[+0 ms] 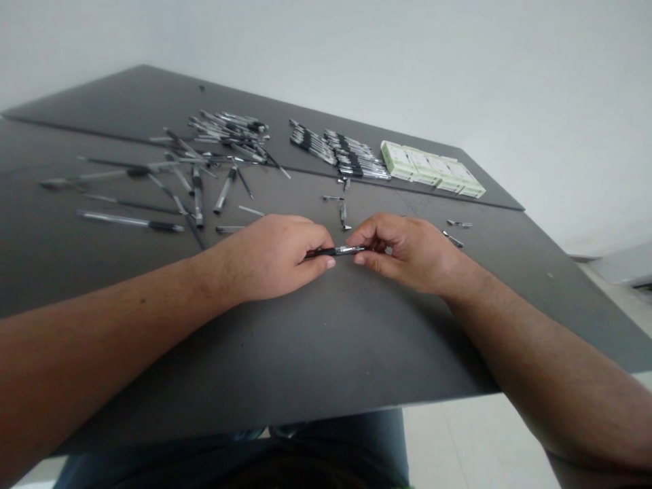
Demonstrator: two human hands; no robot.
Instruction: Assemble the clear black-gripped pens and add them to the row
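Observation:
A black-and-clear pen lies level between my two hands, just above the grey table. My left hand is closed on its black grip end, thumb and fingers pinching it. On the other end, my right hand pinches the clear part, where a cap seems to sit; the fingers hide its tip. Just beyond the hands lie small pen caps in a loose line. Two more caps rest to the right of my right hand.
Loose pen barrels and refills are scattered at the left. Behind them is a heap of pens. Pens in neat rows lie at the back middle, beside pale green-and-white boxes. A raised seam crosses the grey table.

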